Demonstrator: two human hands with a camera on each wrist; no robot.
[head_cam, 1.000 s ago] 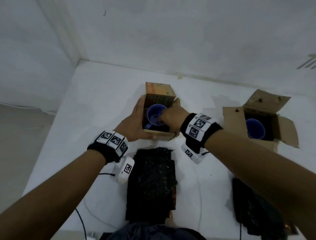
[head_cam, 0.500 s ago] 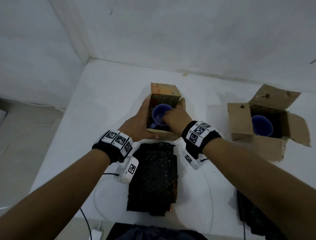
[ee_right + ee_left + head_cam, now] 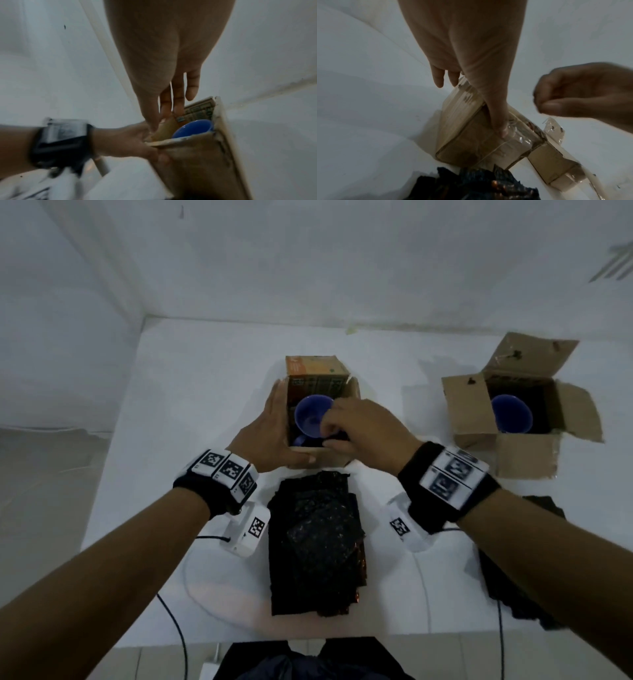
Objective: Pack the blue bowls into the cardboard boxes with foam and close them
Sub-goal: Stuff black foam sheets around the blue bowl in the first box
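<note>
On the white counter (image 3: 205, 405) stand two open cardboard boxes, well apart. The nearer, smaller cardboard box (image 3: 317, 378) sits in the middle, its printed orange flap (image 3: 313, 366) raised at the far side. Inside it a blue bowl (image 3: 313, 416) lies tilted, its opening turned toward the head camera, with dark foam below it at the box bottom.

The left hand (image 3: 267, 440) steadies this box: its straight fingers (image 3: 275, 405) lie flat together along the left wall, and the thumb (image 3: 301, 458) presses across the near wall, which the left wrist view shows is covered with clear tape. The right hand (image 3: 363, 429) reaches over the near right corner of the same box, fingers (image 3: 334, 419) bent inward at the bowl's right rim; the head view shows them at the rim but is too blurred to tell whether they pinch it. In the right wrist view the fingers (image 3: 178, 97) look fairly straight and slightly apart, pointing down into the box beside the blue bowl (image 3: 192, 128), so whether they clamp on anything cannot be told.

The second cardboard box (image 3: 479, 412) stands to the right with all four flaps spread open; a second blue bowl (image 3: 512, 414) rests inside it against a dark lining.

A stack of black foam sheets (image 3: 317, 546) lies on the counter just in front of the smaller box, between the two forearms. Another dark foam pile (image 3: 524, 577) lies at the right, partly hidden by the right forearm. Both wrists wear black bands with white marker tags, and thin cables trail off the counter's near edge.
</note>
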